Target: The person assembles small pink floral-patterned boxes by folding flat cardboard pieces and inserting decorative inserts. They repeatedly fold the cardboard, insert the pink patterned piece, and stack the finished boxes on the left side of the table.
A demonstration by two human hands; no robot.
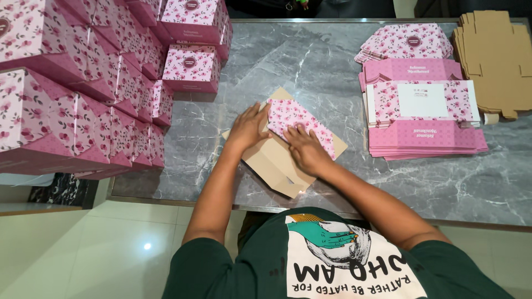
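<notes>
On grey marble table (332,66), left hand (247,128) and right hand (305,148) flat, fingers spread, pressing floral pink box blank (299,119).

Bright, even overhead light; soft glare on tabletop (310,61), lamp reflection on floor (147,246) lower left; sharp focus, slight edge distortion.

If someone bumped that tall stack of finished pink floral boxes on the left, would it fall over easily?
Probably yes. The stack of assembled boxes looks hollow cardboard, so likely light and easy to shove. It stands several rows high and overhangs the marble table edge, so a bump might well tip some boxes. They would likely dent rather than break.
</notes>
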